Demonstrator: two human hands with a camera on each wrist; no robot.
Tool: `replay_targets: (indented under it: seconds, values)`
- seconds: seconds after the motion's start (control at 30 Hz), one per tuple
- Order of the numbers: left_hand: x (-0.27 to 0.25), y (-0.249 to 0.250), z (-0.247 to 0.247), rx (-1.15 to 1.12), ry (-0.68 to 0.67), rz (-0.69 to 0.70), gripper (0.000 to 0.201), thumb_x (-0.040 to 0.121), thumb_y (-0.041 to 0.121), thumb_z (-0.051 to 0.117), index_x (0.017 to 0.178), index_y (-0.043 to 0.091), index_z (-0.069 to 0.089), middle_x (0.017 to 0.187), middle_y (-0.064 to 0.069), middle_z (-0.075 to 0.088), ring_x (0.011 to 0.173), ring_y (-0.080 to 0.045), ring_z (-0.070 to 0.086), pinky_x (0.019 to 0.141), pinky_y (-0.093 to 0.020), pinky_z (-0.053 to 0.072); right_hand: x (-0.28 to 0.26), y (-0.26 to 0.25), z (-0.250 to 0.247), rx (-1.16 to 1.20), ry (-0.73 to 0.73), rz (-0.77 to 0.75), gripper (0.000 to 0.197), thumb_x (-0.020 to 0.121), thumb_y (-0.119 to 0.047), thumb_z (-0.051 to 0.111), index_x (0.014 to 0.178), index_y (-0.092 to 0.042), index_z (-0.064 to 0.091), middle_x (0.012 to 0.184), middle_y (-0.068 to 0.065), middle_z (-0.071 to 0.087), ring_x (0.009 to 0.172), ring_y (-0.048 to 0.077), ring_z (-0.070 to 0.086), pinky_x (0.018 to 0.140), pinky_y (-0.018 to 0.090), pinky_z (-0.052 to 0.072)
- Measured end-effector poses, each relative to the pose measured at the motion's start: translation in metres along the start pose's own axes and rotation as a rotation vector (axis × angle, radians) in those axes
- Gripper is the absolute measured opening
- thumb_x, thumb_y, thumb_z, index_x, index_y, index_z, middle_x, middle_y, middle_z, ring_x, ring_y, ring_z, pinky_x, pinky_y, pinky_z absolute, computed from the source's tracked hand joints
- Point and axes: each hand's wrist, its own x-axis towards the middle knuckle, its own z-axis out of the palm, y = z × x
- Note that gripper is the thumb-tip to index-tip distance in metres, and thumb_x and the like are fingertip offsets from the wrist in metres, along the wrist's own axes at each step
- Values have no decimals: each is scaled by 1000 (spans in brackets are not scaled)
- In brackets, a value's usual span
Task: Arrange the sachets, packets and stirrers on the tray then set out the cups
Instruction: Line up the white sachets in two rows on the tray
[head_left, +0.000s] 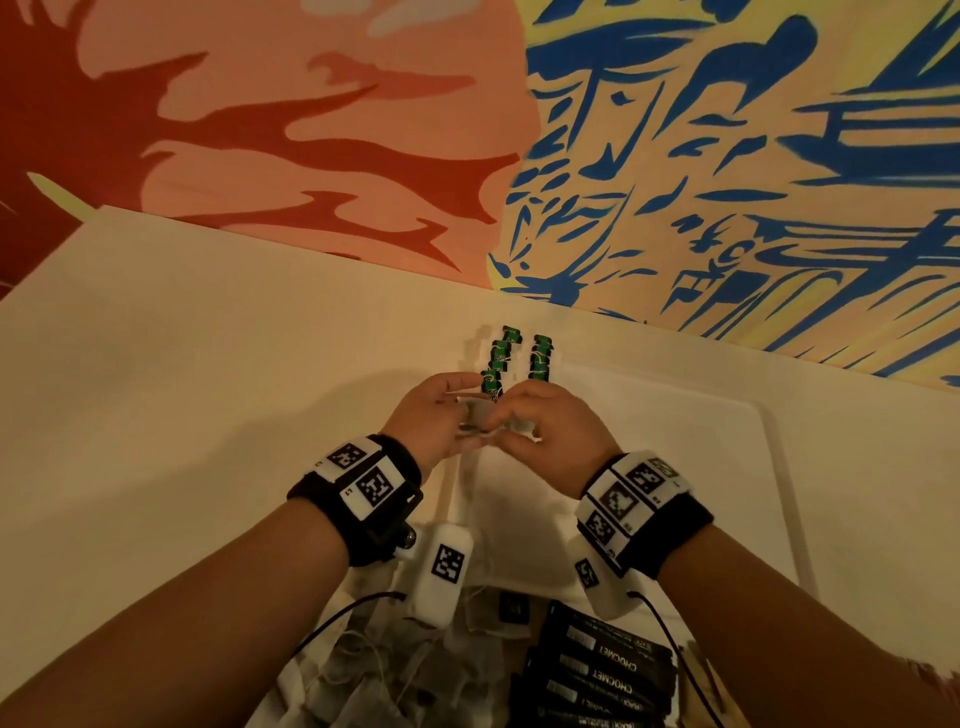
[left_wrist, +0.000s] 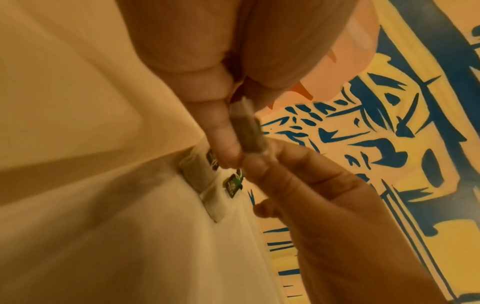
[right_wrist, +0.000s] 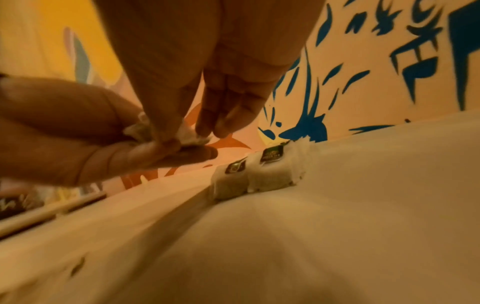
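Left hand (head_left: 434, 415) and right hand (head_left: 550, 431) together pinch small white paper teabag sachet (head_left: 491, 418), raised above white tray (head_left: 727, 467), likely squaring it for placement. Just beyond hands: two green-tagged sachet rows (head_left: 517, 358), next slot probably nearest end. Black rectangular packets (head_left: 602, 670) behind wrists.

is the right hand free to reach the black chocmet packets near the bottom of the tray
Probably not yet: the right hand and left hand both pinch a tea bag. The black packets lie uncovered behind the wrists, so the way is otherwise clear.
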Motion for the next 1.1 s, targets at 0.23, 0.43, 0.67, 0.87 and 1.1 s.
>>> replay_targets:
  seconds: [0.23,0.43,0.67,0.87,1.1]
  values:
    - [-3,1,-7,206,-45,46,36,92,5,43,87,30,69,101,2,69,100,-15,61,85,-27,46,7,-1,-19,177,91,154,21,89,-18,64,90,-39,68,88,-15,57,86,-3,53,76,7,37]
    - [-3,-2,-5,389,-297,179,48,82,2,49,121,26,60,107,6,66,92,-6,58,81,-25,44,6,0,-23,245,-62,49,21,86,-22,62,86,-43,66,111,-2,49,113,9,47,94,27,37]
    - [0,-10,-6,352,-303,190,33,79,21,71,102,-2,64,95,-10,64,91,-17,59,92,-35,47,6,-2,-28,265,-109,70,34,91,-9,58,92,-42,64,124,-5,46,124,5,40,104,24,33]
    - [8,-13,-11,280,-80,152,20,78,25,76,77,6,68,63,10,62,60,-1,55,64,-11,41,1,0,-18,473,28,323,19,86,-21,68,103,-30,68,89,-10,69,83,-2,62,77,15,48]
    - [18,-21,-20,366,60,152,7,81,14,73,84,18,68,77,5,64,69,-7,56,62,-13,41,8,19,-8,421,5,539,5,84,-12,69,84,-15,73,62,-1,61,57,6,53,54,11,40]
